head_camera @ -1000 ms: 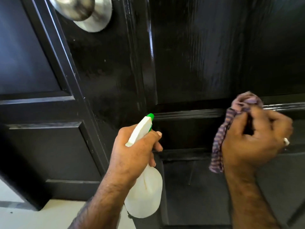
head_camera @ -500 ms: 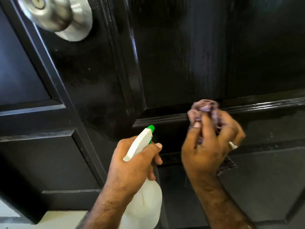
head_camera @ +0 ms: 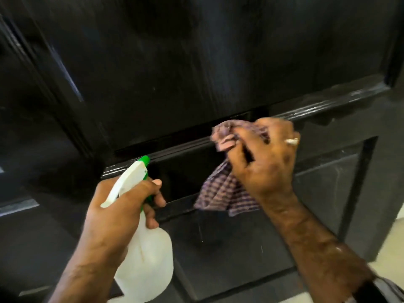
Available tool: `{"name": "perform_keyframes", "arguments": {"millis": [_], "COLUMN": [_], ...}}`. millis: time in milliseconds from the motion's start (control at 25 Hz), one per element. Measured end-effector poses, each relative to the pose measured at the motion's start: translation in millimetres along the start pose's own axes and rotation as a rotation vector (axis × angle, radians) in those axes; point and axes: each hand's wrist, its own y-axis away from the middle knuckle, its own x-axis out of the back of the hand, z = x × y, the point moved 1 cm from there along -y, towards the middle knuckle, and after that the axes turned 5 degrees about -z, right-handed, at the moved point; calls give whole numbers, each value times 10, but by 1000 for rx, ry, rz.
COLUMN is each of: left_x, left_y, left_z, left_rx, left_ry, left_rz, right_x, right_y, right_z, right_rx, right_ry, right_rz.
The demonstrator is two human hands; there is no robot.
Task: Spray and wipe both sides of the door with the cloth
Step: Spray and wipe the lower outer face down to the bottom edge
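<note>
A glossy black panelled door (head_camera: 196, 62) fills the view. My right hand (head_camera: 262, 162) grips a bunched purple checked cloth (head_camera: 223, 191) and presses it against the horizontal moulding between the upper and lower panels; a loose end of the cloth hangs below the hand. My left hand (head_camera: 118, 206) holds a white spray bottle (head_camera: 146, 254) by its neck, a finger round the trigger. Its green nozzle (head_camera: 144, 159) points at the door just left of the cloth.
A second black panelled surface (head_camera: 32, 149) stands at the left, angled to the door. Pale floor (head_camera: 391, 254) shows past the door's right edge at the lower right. A ring sits on my right hand.
The view has swung right and down, so the silver door knob has left the frame. My right hand has slid the cloth along the moulding, left then back right. The spray bottle has stayed put.
</note>
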Motion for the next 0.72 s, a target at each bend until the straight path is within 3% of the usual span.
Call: {"name": "perform_keyframes", "arguments": {"millis": [160,280,520,720], "left_x": [-490,-762,-877,-647], "left_y": [-33,-61,-84,-143], "left_z": [73,122,270,241], "left_rx": [2,-3,-197,-177], "left_ry": [60,64,-45,48], "left_rz": [-42,-129,-287,-241], "right_x": [333,389,336,-98], "right_y": [-181,-265,-266,-7], "right_z": [1073,1315,1051,-28], "right_rx": [-336,-522,-409,-176], "right_ry": [48,-82,-89,-154], "right_rz": [159,240,254,119]}}
